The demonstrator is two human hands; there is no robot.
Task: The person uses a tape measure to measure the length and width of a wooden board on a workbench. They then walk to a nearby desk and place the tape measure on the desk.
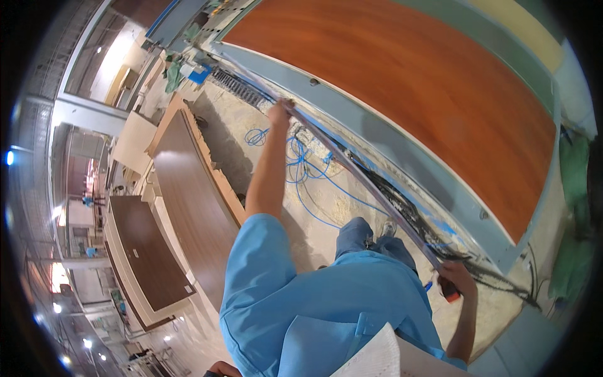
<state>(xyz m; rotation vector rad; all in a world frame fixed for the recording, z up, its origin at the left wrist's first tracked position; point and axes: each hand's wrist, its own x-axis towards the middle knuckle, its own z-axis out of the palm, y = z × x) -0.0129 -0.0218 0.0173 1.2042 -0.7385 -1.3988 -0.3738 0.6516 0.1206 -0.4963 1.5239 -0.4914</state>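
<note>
Both hands are closed on one long thin strip (358,173), the left hand (279,113) at its eleven-o'clock end and the right hand (455,276), also clutching something red, at its five-o'clock end.

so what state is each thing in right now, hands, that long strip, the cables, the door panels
left hand: arm stretched out, closed on the far end of the strip
right hand: closed on the near end, with a red tool
long strip: held off the floor, along the frame
blue cables: loose and tangled on the floor
reddish wood panel: set in its pale blue frame
dark door panels: lying flat
</note>
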